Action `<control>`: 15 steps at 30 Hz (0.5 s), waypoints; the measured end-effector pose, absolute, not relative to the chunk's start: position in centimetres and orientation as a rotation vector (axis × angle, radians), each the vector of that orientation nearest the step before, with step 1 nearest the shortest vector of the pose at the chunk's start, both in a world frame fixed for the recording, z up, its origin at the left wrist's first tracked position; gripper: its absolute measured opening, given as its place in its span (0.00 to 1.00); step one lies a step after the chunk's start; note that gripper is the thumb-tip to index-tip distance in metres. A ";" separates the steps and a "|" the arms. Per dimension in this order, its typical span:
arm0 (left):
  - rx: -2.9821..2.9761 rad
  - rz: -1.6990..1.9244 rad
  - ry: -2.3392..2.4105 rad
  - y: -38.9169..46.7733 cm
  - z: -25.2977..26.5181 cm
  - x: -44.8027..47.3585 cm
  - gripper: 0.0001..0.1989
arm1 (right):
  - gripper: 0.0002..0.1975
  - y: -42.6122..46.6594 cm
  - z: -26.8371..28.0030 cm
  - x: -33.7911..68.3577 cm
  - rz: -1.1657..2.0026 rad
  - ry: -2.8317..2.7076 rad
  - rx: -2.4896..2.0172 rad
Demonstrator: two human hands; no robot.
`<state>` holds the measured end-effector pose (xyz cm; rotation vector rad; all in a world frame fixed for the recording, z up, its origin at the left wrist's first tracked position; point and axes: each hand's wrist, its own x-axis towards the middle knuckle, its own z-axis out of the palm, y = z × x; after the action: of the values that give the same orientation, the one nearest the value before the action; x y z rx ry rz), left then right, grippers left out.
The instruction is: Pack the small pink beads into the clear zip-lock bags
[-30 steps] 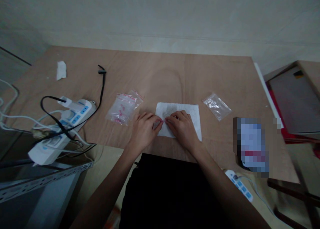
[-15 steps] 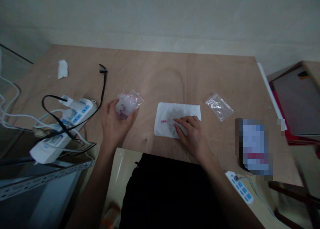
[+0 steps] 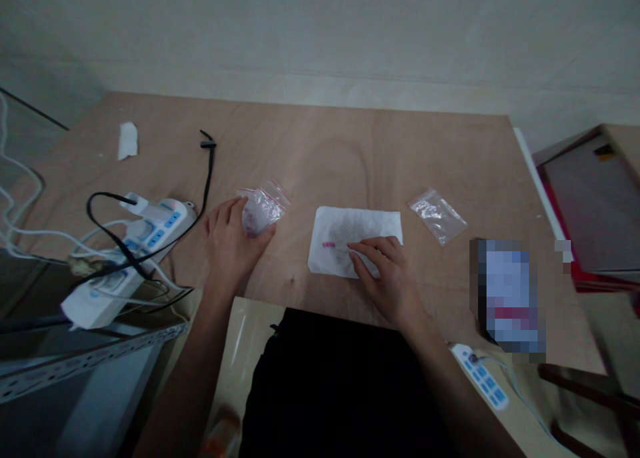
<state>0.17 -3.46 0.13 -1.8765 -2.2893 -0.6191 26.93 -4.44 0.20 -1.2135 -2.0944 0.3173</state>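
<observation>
Pink bits [image 3: 329, 245] sit in a short row on the left half of the white sheet [image 3: 333, 221], frame centre, just left of the right hand [image 3: 390, 275]: finger and thumb tips near each other, can't tell if that grip has anything in it. Left hand [image 3: 230, 241] is left of centre, grip spread wide around the zip bags [image 3: 266, 208] on the tabletop [image 3: 320, 158]; can't tell if it presses on them. My call: light fingertip pinch, don't let the thin plastic slide, right fingers off the row, sheet dead still.
</observation>
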 end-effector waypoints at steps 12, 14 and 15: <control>-2.274 -1.203 -2.134 -5.6 0.5 1.3 0.07 | 0.12 -1.8 1.5 22.4 0.661 -1.974 -1.092; -2.319 -1.357 -2.187 -6.2 1.3 1.7 0.06 | 0.14 -1.5 1.9 21.8 0.806 -1.928 -1.059; -2.342 -1.422 -2.213 -6.4 1.8 2.0 0.06 | 0.13 -1.4 2.2 21.7 0.908 -1.906 -1.035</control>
<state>1.98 -6.45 1.76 -2.3416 -2.2130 -1.4224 21.69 -1.41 2.17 -1.0353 -1.9055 0.9077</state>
